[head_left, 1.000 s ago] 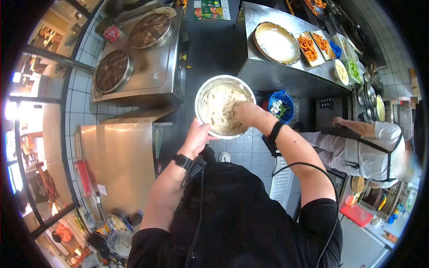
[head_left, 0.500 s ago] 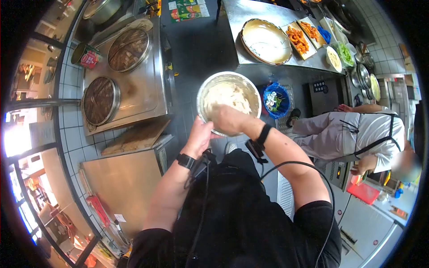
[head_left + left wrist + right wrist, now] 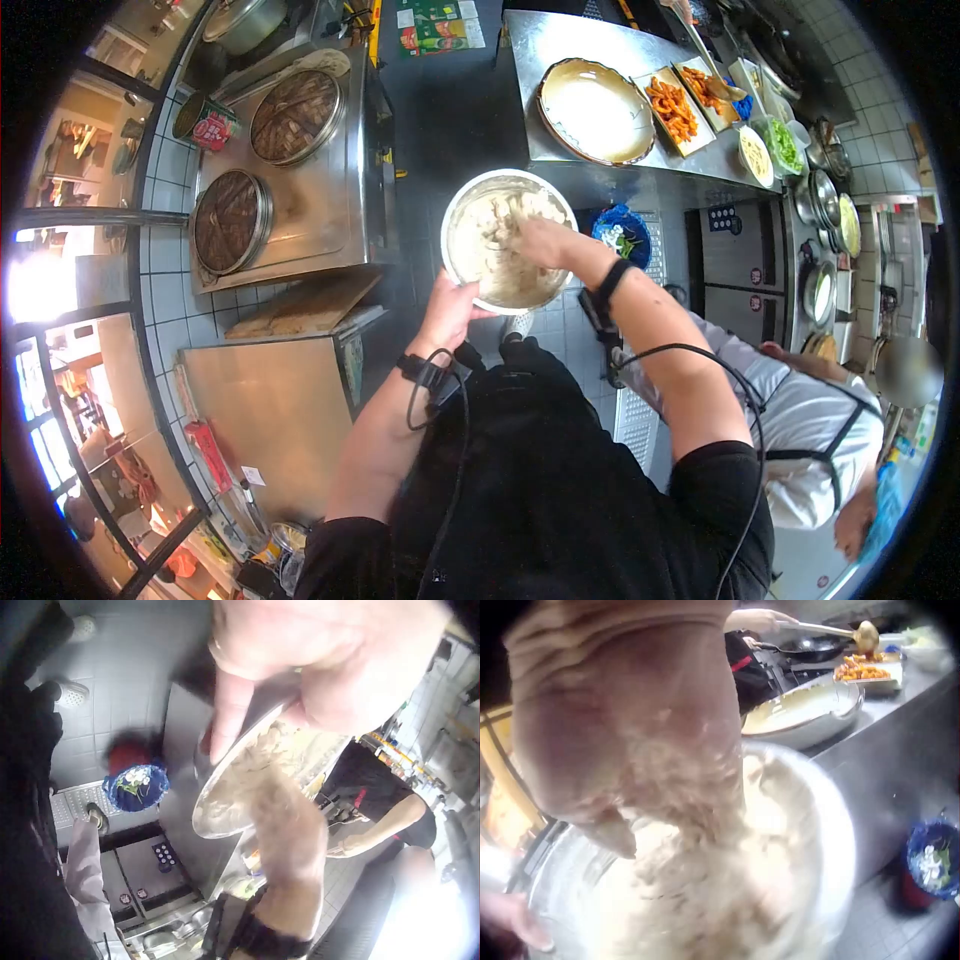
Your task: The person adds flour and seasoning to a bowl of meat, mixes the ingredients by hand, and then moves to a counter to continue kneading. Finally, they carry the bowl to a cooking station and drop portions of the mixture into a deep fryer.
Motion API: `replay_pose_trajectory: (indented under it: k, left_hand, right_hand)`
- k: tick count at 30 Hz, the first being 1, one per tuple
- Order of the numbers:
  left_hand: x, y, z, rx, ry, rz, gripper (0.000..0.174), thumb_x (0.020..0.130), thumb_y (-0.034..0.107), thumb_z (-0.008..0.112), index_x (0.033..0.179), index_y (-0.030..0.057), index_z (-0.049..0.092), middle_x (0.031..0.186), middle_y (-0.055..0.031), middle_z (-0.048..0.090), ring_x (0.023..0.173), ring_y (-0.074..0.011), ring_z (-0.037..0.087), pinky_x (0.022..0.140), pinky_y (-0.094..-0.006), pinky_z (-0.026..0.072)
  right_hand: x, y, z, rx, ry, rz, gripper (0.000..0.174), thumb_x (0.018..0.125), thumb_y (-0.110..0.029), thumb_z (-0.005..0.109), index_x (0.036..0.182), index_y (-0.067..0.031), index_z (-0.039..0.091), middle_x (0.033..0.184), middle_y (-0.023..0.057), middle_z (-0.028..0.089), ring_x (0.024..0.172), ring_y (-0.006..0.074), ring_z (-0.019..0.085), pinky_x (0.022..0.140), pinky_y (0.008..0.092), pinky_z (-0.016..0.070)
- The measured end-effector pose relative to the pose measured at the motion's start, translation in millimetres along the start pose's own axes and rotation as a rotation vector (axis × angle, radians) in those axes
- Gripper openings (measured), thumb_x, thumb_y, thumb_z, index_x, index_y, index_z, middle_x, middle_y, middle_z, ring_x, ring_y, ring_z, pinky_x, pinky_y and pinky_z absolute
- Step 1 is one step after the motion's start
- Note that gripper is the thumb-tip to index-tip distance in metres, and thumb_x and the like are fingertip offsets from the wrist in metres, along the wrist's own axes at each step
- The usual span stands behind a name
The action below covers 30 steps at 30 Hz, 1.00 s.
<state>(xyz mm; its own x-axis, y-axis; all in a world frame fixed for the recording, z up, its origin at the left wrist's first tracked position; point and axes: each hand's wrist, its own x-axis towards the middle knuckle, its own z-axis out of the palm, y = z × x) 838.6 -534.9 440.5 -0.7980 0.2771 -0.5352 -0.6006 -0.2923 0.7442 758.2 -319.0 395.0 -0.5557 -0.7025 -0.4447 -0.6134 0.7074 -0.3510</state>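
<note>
A round metal bowl (image 3: 453, 222) is held up before my body, with a pale, wet, lumpy mixture (image 3: 482, 250) inside. My left hand (image 3: 447, 312) grips its near left side, thumb over the rim. In the left wrist view, the fingers of that hand (image 3: 322, 660) lie along the bowl's outside. My right hand (image 3: 548, 246) reaches down into the mixture from the right. The right wrist view shows this hand (image 3: 630, 750) smeared with batter, its fingertips sunk in the mixture and hidden.
A steel counter (image 3: 530, 60) ahead bears a wide dish (image 3: 595, 110) and trays of orange food (image 3: 672, 112). Steamer lids (image 3: 296, 115) sit on the stove at left. A lined blue bin (image 3: 622, 235) stands beyond the bowl; a person in white (image 3: 815, 440) is at right.
My right hand has swept left through the mixture and back right, while my left hand keeps its grip. The person in white has moved and turned. A ladle now shows over the orange food.
</note>
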Motion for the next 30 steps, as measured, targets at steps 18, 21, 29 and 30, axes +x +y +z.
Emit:
replay_pose_trajectory:
  k: [18,21,29,30]
  left_hand:
    - [25.6,-18.1,28.5,-0.039,0.022,0.007,0.051,0.091,-0.008,0.042,0.140,0.0031,0.040,0.124,-0.0195,0.063,0.096,-0.0294,0.073,0.070,-0.0407,0.0669]
    - [35.4,-4.7,36.6,-0.006,-0.038,-0.015,0.053,0.091,-0.008,0.043,0.142,0.0042,0.038,0.125,-0.0195,0.062,0.097,-0.0297,0.073,0.069,-0.0404,0.0669]
    - [29.1,-7.8,16.9,-0.013,-0.066,-0.049,0.058,0.089,-0.008,0.045,0.145,0.0055,0.035,0.127,-0.0185,0.061,0.098,-0.0318,0.072,0.068,-0.0406,0.0668]
    - [28.0,-9.8,17.9,-0.012,-0.066,-0.052,0.058,0.089,-0.008,0.045,0.145,0.0055,0.035,0.127,-0.0185,0.061,0.098,-0.0318,0.072,0.068,-0.0406,0.0668]
  right_hand:
    - [-9.8,39.1,9.0,0.356,0.051,0.256,0.033,0.091,-0.018,0.054,0.117,-0.0067,0.071,0.138,0.0200,0.057,0.126,0.0365,0.055,0.105,0.0455,0.0451]
    - [2.7,-12.6,-12.8,0.712,0.004,0.044,0.034,0.094,-0.016,0.047,0.118,-0.0041,0.068,0.136,0.0240,0.056,0.122,0.0388,0.056,0.104,0.0449,0.0448]
    - [-37.3,0.7,-35.2,0.240,0.051,0.059,0.039,0.085,-0.017,0.058,0.123,-0.0116,0.068,0.130,0.0232,0.062,0.116,0.0339,0.063,0.102,0.0444,0.0475]
    - [-38.1,-23.5,-88.9,0.139,-0.168,0.173,0.037,0.083,-0.013,0.060,0.118,-0.0110,0.070,0.121,0.0204,0.067,0.111,0.0348,0.064,0.098,0.0446,0.0498]
